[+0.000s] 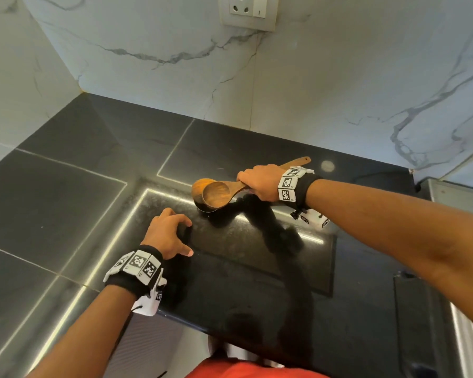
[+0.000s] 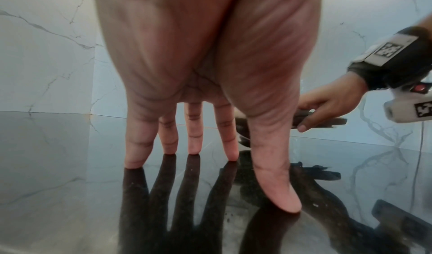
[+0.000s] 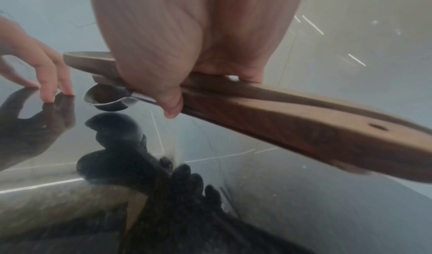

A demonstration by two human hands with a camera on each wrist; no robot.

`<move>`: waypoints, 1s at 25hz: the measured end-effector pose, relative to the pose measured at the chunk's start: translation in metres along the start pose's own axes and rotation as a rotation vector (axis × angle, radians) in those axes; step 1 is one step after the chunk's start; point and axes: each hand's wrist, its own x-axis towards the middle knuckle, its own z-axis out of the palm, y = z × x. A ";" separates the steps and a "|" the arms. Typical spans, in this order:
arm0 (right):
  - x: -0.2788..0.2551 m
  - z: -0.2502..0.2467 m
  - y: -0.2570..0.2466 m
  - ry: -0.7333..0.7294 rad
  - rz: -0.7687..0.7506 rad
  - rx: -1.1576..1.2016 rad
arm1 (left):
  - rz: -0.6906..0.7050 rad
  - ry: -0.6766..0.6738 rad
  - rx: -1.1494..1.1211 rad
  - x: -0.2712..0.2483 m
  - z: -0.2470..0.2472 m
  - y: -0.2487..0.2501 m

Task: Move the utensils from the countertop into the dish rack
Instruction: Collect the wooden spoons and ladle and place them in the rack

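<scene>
My right hand (image 1: 260, 182) grips a bundle of utensils by their handles, a little above the black countertop (image 1: 66, 203). The bundle holds wooden spoons (image 1: 216, 193) with broad bowls pointing left, and the right wrist view shows a small metal spoon (image 3: 106, 99) beneath the wooden handles (image 3: 292, 113). The handle end with a hole sticks out behind my right wrist (image 1: 301, 160). My left hand (image 1: 167, 236) rests its spread, straight fingertips (image 2: 194, 147) on the glossy counter, holding nothing. No dish rack is visible.
A white marble wall (image 1: 284, 91) with a socket plate (image 1: 247, 12) stands behind the counter. A steel edge (image 1: 459, 195) shows at far right. The counter's front edge (image 1: 191, 326) runs just before my body.
</scene>
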 end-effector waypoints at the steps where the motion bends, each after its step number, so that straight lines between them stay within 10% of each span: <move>1: -0.010 -0.002 0.003 0.006 0.005 -0.013 | 0.002 0.003 0.004 0.000 0.001 0.000; 14: -0.114 -0.023 -0.017 0.012 0.046 -0.130 | -0.028 0.068 0.063 -0.027 0.009 0.016; 25: -0.247 -0.144 -0.070 0.122 0.119 -0.385 | 0.366 0.062 -0.144 -0.087 -0.006 0.115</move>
